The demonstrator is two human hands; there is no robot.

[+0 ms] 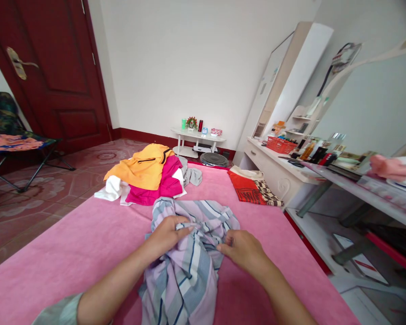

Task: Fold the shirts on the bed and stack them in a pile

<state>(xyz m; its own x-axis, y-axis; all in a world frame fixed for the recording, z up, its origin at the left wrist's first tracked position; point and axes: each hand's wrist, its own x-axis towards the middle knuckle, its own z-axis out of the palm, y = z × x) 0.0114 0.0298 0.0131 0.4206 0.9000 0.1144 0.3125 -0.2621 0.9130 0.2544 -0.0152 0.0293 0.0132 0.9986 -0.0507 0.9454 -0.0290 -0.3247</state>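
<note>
A crumpled shirt (191, 275) with grey, lilac, white and navy stripes lies on the pink bed cover (71, 257) in front of me. My left hand (170, 235) pinches its upper middle between thumb and fingers. On the other side, my right hand (244, 249) has curled fingers closed on the cloth's right edge. The shirt's lower part spreads toward me, and its folds hide its full outline. Beyond it lies a loose heap with a yellow garment (142, 167) on top, a magenta garment (165, 183), and white and grey cloth.
A folded orange-red garment (248, 187) with a patterned part lies near the bed's right edge. Right of the bed stands a dressing table (270, 169) with a red basket (280, 145) and bottles. A folding chair (27, 149) and a door (54, 72) are at left.
</note>
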